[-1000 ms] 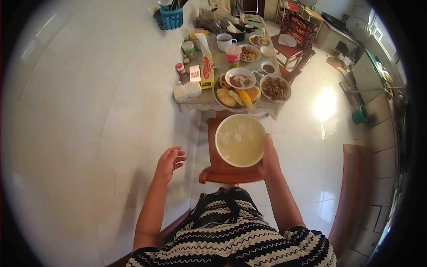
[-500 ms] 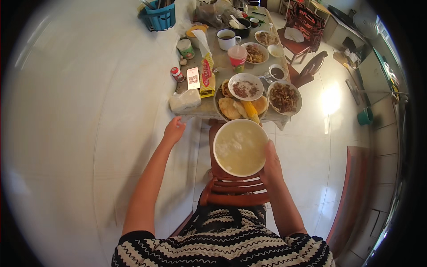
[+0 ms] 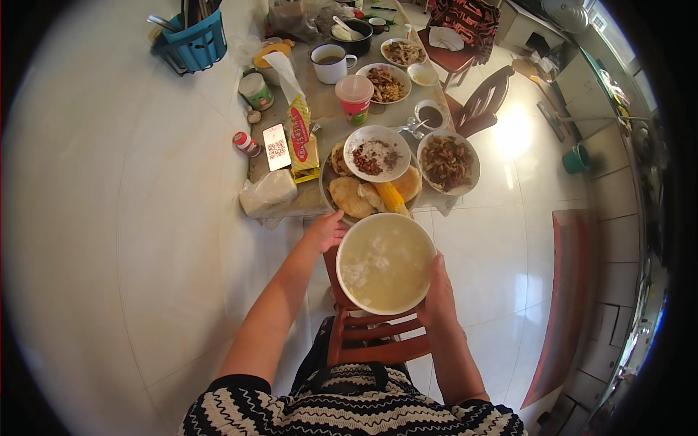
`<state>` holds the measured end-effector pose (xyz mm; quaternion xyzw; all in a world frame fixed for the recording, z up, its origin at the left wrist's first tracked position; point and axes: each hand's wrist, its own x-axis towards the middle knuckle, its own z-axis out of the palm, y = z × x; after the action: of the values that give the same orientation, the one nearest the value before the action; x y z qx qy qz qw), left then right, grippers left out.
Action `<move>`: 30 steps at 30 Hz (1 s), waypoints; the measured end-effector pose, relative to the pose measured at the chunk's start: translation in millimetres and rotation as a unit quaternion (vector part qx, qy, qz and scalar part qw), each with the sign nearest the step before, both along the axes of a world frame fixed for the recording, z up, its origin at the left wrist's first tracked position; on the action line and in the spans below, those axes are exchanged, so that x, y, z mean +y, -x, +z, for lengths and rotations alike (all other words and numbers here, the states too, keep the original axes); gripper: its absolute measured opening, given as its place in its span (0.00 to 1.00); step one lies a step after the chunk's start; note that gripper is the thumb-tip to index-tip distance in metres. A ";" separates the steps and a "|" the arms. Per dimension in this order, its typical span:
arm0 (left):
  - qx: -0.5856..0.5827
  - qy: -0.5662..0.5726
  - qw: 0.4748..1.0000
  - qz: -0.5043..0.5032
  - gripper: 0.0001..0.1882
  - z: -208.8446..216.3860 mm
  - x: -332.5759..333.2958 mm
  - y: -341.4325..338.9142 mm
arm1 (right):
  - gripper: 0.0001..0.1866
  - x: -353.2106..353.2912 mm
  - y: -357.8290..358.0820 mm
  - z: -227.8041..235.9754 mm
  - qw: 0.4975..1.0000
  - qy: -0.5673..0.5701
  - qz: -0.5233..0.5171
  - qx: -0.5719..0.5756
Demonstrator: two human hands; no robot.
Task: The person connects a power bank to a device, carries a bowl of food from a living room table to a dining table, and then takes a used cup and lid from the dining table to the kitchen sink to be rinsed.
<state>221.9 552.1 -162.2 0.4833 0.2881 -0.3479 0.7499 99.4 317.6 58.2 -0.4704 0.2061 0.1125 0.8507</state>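
Observation:
A large white bowl (image 3: 387, 263) of pale, cloudy soup with whitish lumps is held in front of me, above a wooden chair. My right hand (image 3: 438, 294) grips its right side, thumb up along the rim. My left hand (image 3: 327, 232) holds nothing; its fingers reach between the bowl's left rim and the near edge of a round platter (image 3: 326, 190), and I cannot tell whether they touch either. Flatbreads (image 3: 350, 196) and a yellow corn cob (image 3: 390, 198) lie on that platter, with a smaller white bowl (image 3: 377, 154) of reddish-brown bits resting over them.
A bowl of brown sliced food (image 3: 448, 164) stands at the table's right edge, beside a small bowl of dark sauce (image 3: 432, 115). Further left are a yellow packet (image 3: 302, 138), a phone (image 3: 276, 147) and a wrapped white pack (image 3: 269, 192). The reddish chair (image 3: 381, 350) stands close before me.
My left hand has moved right, from beside the table corner to the bowl's left rim. The soup bowl sits slightly lower and nearer in view, still in my right hand. The view has shifted.

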 end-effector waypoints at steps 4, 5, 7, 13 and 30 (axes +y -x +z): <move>0.003 0.036 0.999 0.022 0.16 2.3 -20.7 0.9 | 0.29 -3.3 -3.6 -3.9 1.000 0.010 -0.005 -0.024; -0.007 -0.013 1.000 0.018 0.15 7.5 -23.0 1.4 | 0.29 -4.1 -4.3 -5.2 1.000 0.010 -0.006 -0.022; -0.028 -0.034 0.999 0.022 0.14 12.9 -25.8 3.4 | 0.29 -6.3 -5.2 -6.9 1.000 0.015 -0.016 -0.022; -0.047 -0.089 0.994 0.047 0.14 19.1 -28.4 -0.2 | 0.29 -18.8 -3.2 -13.1 1.000 -0.002 -0.027 -0.007; -0.088 -0.068 0.991 0.068 0.13 -16.9 -6.9 -20.1 | 0.30 -55.7 19.2 -52.3 0.998 0.000 -0.053 -0.033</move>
<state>242.0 545.2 -179.1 0.5416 0.2760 -0.2318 0.7595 80.2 262.0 5.9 -0.4624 0.2028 0.0517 0.8616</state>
